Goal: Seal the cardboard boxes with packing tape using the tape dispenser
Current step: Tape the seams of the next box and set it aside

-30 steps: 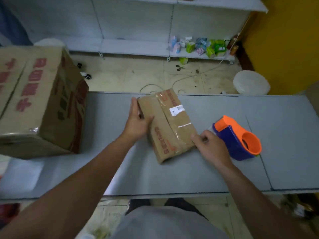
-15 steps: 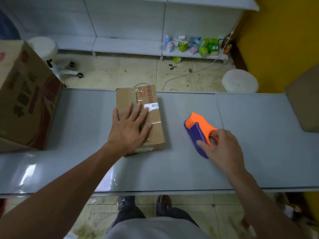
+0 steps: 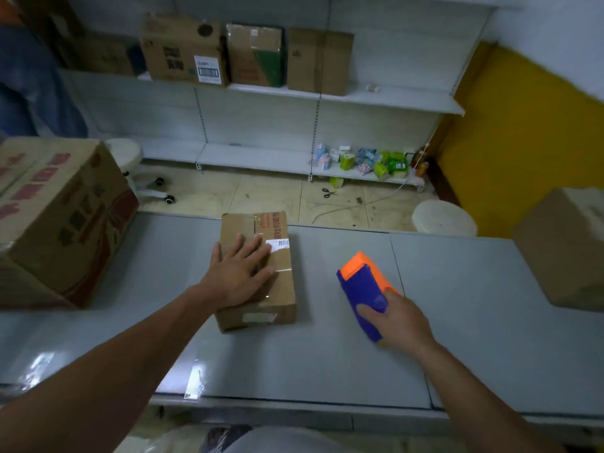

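Note:
A small brown cardboard box (image 3: 280, 289) with a white label and clear tape along its top lies flat in the middle of the grey table (image 3: 327, 361). My left hand (image 3: 237, 273) rests flat on the box's top, fingers spread straight. To the right of the box, my right hand (image 3: 397, 322) grips the blue and orange tape dispenser (image 3: 362, 286) from behind, thumb on its blue side. The dispenser's orange end points away from me, and it is apart from the box.
A large printed cardboard box (image 3: 55, 220) stands on the table's left end, another brown box (image 3: 565, 246) at the right edge. Beyond the table are white shelves with several boxes (image 3: 248, 53), a white bucket (image 3: 443, 219) and a wheeled stool (image 3: 130, 158).
My left hand turned the small box straight and now lies flat on top of it. My right hand left the box, reached the dispenser and closed round it.

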`<state>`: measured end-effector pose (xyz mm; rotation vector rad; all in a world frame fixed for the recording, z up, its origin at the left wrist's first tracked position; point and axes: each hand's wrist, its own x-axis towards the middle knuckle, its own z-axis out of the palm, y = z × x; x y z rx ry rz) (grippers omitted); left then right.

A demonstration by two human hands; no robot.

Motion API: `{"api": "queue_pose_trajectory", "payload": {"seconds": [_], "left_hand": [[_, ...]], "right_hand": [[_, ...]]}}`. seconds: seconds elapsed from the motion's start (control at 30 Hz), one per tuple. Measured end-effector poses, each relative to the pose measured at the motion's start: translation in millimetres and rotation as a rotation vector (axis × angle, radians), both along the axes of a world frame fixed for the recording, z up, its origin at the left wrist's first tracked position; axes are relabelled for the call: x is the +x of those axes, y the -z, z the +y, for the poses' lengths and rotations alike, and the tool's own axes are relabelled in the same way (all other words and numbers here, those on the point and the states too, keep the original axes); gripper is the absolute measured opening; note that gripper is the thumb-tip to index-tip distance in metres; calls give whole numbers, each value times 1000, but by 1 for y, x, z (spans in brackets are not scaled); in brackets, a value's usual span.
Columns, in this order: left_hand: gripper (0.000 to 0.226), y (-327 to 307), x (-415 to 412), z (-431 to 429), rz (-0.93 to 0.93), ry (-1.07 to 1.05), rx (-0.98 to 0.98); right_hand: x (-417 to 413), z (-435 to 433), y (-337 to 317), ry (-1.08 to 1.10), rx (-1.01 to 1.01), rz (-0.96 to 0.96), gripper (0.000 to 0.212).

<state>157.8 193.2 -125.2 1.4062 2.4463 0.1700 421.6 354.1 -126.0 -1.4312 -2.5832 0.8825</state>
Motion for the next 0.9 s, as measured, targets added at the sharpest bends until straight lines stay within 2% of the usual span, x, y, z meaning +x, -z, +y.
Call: {"api": "queue_pose_trajectory", "payload": {"seconds": [0.1, 0.17, 0.23, 0.3, 0.4, 0.5, 0.53, 0.57, 0.63, 0.7, 0.73, 0.8, 0.9], "left_hand": [[56, -16, 20, 4, -183, -208, 368], [51, -31, 37, 8, -403, -353, 552], [45, -43, 51, 12, -520, -371, 613], [42, -48, 61, 13, -574, -338, 614], [33, -53, 69, 13, -755, -379, 595], [25, -63, 77, 10, -936, -427, 481], [27, -68, 79, 9, -979, -430, 441], [29, -72, 82, 8, -1021, -432, 413], [25, -80, 88, 4, -1044, -389, 361], [27, -85, 97, 2, -1021, -336, 283], [31, -85, 101, 2, -1016, -324, 261], [41, -84, 108, 3, -1002, -335, 247], [58, -82, 115, 5, -923, -371, 236]], "right_hand": [[11, 0, -28, 270, -659, 495, 20], [19, -11, -40, 357, -1091, 775, 35], [22, -25, -40, 388, -1366, 1022, 52], [21, -41, -30, 450, -1513, 1208, 55], [18, -61, -14, 440, -1667, 1331, 65], [18, -71, -7, 295, -1829, 1340, 47], [17, -74, -4, 245, -1829, 1356, 42], [17, -75, 3, 214, -1794, 1402, 45], [18, -77, 3, 181, -1760, 1410, 53], [15, -81, -3, 169, -1776, 1325, 43], [16, -82, -5, 220, -1735, 1307, 44], [14, -86, -8, 305, -1664, 1277, 58], [11, -90, -7, 323, -1626, 1244, 81]]}}
